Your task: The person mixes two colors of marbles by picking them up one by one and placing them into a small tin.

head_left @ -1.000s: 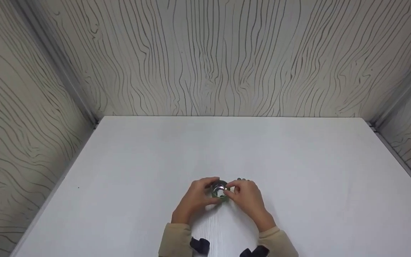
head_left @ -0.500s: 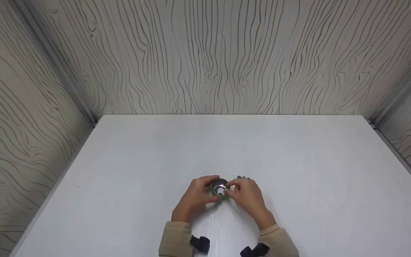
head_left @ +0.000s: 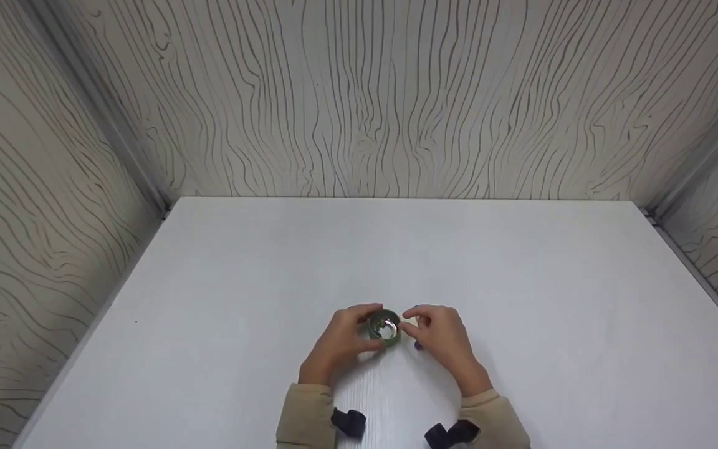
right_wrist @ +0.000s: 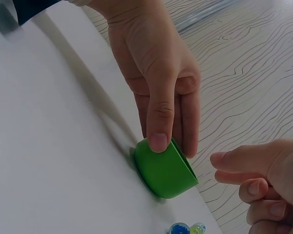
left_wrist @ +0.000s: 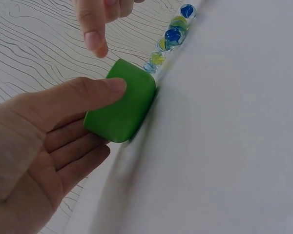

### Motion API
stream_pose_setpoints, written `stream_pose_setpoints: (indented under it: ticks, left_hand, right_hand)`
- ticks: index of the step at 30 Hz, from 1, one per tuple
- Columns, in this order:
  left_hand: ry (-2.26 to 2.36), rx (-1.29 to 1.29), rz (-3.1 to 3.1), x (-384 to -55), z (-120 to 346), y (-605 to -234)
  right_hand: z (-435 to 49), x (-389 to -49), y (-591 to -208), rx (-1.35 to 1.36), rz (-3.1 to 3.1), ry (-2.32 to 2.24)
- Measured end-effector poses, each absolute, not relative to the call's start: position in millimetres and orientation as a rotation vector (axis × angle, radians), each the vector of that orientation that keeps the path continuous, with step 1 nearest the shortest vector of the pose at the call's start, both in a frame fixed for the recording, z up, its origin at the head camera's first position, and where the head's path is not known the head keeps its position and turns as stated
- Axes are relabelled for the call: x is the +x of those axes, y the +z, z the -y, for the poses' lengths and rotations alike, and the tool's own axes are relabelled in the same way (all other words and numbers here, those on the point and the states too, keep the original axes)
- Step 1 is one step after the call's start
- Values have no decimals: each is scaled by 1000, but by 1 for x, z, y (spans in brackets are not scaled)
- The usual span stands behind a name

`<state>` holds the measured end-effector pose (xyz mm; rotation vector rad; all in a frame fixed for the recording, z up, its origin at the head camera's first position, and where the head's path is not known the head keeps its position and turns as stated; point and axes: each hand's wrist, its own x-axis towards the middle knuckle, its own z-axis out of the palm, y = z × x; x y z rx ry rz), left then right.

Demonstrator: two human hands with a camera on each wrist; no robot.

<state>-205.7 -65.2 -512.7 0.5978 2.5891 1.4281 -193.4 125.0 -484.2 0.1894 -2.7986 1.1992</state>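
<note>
Head view: the left hand (head_left: 341,340) grips the green cup (right_wrist: 166,170), mouth up, on the desk (head_left: 240,268). The right hand (head_left: 443,333), thumb and index parted, nothing visible between, is just right of the cup, nearer the marbles (left_wrist: 174,35).

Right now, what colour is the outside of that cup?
Plain bright green; the cup shows it best in the left wrist view.

Green rounded plastic-looking cup (left_wrist: 124,113) reads smooth, satin; beside it, glossy blue-and-yellow glass-like marbles (left_wrist: 173,35); below it, smooth white tabletop (left_wrist: 224,141).
</note>
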Motion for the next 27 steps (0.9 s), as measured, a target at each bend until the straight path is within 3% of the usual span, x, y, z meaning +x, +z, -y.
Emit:
stream_pose_setpoints:
  ticks: [27]
  left_hand:
    - [1430,537,-2566,-206,65,-513]
  right_hand:
    - [-149,-192,-476,113,2930,1290]
